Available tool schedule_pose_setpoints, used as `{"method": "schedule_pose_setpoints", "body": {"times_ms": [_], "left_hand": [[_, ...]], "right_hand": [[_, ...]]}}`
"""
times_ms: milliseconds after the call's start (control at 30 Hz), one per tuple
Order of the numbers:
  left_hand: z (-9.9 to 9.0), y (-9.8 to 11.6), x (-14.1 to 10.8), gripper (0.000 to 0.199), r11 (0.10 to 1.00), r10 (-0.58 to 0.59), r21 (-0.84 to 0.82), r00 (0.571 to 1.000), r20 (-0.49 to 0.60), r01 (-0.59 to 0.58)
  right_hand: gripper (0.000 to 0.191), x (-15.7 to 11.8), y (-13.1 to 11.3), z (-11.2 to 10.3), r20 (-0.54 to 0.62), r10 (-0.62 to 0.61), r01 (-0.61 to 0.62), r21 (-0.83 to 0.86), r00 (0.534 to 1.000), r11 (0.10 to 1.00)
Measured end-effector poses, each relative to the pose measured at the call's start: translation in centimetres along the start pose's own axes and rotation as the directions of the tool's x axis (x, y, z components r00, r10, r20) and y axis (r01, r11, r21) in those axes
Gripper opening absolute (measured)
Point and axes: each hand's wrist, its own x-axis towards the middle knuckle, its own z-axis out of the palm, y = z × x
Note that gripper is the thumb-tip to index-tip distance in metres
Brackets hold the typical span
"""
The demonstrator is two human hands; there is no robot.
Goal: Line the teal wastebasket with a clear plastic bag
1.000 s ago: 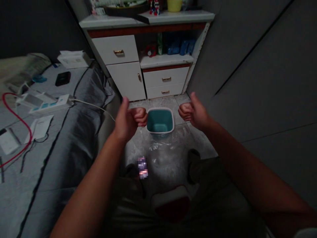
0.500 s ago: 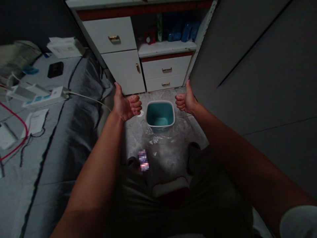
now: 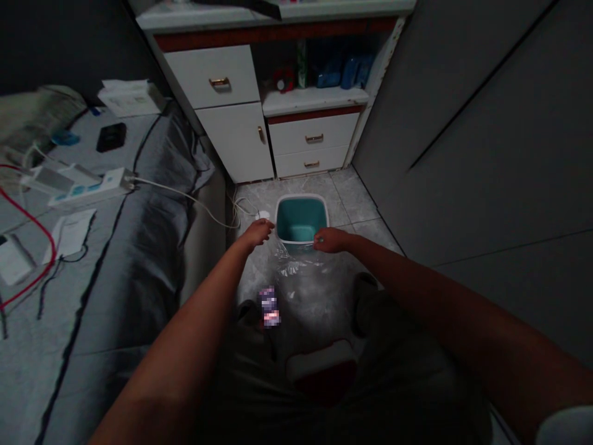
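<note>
A teal basin (image 3: 302, 224) with a pale rim stands on the tiled floor. Clear, crinkled plastic film (image 3: 293, 267) lies in front of it. My left hand (image 3: 259, 233) is just left of the basin, fingers closed together; whatever lies between them is too small to tell. At the basin's front right corner, my right hand (image 3: 330, 240) is closed beside the rim, and its grip is also unclear. A blurred, pixelated object (image 3: 269, 307) lies near my left foot.
A grey-covered bed (image 3: 152, 247) at the left bears a power strip (image 3: 92, 188), cables and boxes. White drawers (image 3: 315, 139) stand behind the basin. A grey panel (image 3: 486, 154) rises at the right. Below me is a red and white object (image 3: 322, 364).
Both hands have come down from raised thumbs-up fists to the basin's near sides, palms turned downward. The view has shifted slightly, showing more of the cabinet top and the cable on the floor.
</note>
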Motion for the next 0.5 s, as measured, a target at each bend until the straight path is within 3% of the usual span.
{"method": "schedule_pose_setpoints", "body": {"times_ms": [200,400,500], "left_hand": [[1.2,-2.5,1.1,0.019,0.990,0.046,0.133,0.999,0.015,-0.047],[1.1,-3.8,2.1,0.021,0.991,0.016,0.133,0.999,0.048,-0.023],[1.2,-4.3,2.3,0.023,0.988,-0.004,0.153,0.997,0.076,-0.008]], "right_hand": [[0.030,0.3,-0.1,1.5,0.168,0.024,-0.010,-0.089,0.985,0.996],[0.034,0.5,1.2,2.3,0.030,0.041,-0.035,-0.174,0.999,0.984],[0.031,0.7,1.7,2.8,0.042,0.001,0.006,-0.165,0.999,0.986]]}}
